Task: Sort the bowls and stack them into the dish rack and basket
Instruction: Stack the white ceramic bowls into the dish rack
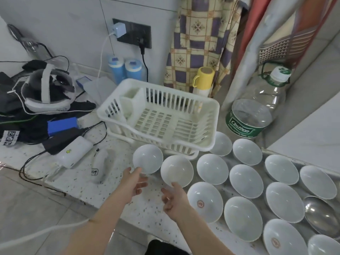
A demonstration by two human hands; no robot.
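left hand (135,182): my thumb on rim of a white bowl (147,158), pinching it to lift
right hand (173,198): same on next bowl (177,171)
dish rack (159,115): empty, just behind both bowls

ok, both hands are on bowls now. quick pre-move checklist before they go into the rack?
1. Left hand has its bowl: ok, thumb on the near rim, fingers below.
2. Right hand has its bowl: ok for contact, thumb on the near rim; firmness of hold cannot tell.
3. Dish rack has room: ok, nothing in its main bay.
4. Path to the rack: ok, it sits just behind both bowls.
5. Neighbouring bowl clear of the right-hand one: ok, a gap shows.
6. Rack sits steady: cannot tell, it looks tilted.
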